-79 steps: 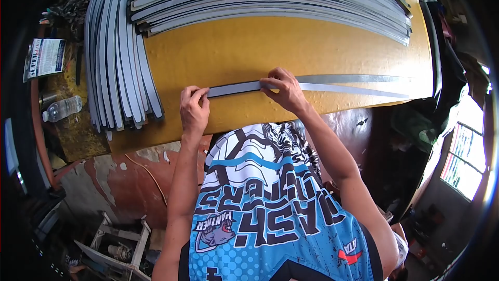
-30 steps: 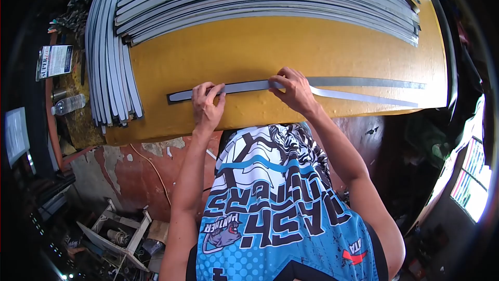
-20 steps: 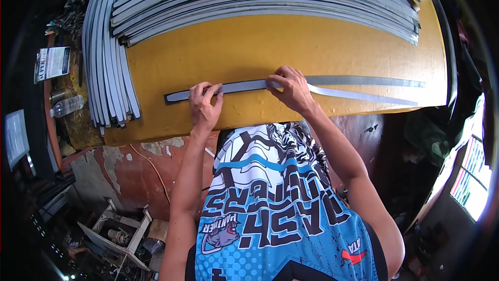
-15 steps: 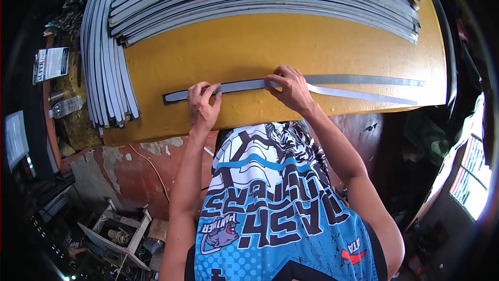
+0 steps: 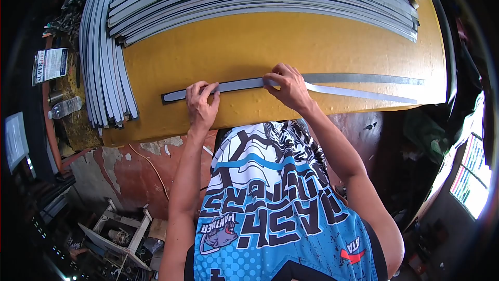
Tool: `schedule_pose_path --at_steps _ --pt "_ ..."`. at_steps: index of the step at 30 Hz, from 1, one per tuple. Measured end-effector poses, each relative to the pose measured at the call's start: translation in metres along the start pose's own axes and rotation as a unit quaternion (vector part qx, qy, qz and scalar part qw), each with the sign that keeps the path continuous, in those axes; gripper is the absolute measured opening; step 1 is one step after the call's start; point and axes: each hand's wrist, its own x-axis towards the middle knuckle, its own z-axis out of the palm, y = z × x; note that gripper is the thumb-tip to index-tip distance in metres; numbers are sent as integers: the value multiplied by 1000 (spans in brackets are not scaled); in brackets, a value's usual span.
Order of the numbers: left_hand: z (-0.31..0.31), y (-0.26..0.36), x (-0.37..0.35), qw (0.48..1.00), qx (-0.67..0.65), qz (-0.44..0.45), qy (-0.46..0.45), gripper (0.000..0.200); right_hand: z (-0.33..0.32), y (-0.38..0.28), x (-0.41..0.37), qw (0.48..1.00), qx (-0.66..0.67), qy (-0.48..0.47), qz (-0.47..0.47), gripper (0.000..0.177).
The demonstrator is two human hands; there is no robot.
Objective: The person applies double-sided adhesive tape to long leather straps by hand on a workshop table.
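A narrow pale strip [image 5: 241,84] lies along a longer dark strip [image 5: 364,78] near the table's front edge. At the left end, the dark one shows as a border around the pale one. My left hand [image 5: 201,105] has its fingers curled and pinched on the two layers a little in from that end. Farther right, my right hand [image 5: 289,88] grips the pale strip between thumb and fingers. Beyond my right hand the two strips part, the pale one angling closer to me. My fingers hide the exact contact points.
Long bordered strips are piled across the back of the yellow table [image 5: 208,47]. Another bundle of strips [image 5: 106,73] runs down its left side. A plastic bottle [image 5: 66,107] and a printed packet [image 5: 50,66] lie left of the table.
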Motion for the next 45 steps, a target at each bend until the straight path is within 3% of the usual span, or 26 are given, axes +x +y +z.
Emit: schedule_pose_path --at_steps 19,28,33,35,37,45 --pt "10 9 -3 999 37 -9 20 27 4 -4 3 1000 -4 2 -4 18" --pt "57 65 10 999 -21 40 2 24 9 -2 4 1000 -10 2 -1 11" --pt "66 63 11 998 -22 51 0 25 7 -6 5 1000 1 -6 4 23" --pt "66 61 11 998 -26 51 -1 25 -2 -2 0 1000 4 6 -9 25" --pt "65 57 10 998 -28 49 -1 25 -16 7 -8 995 78 -31 56 26" --pt "64 59 9 999 -17 47 -3 26 -81 53 -31 993 50 -68 88 20"
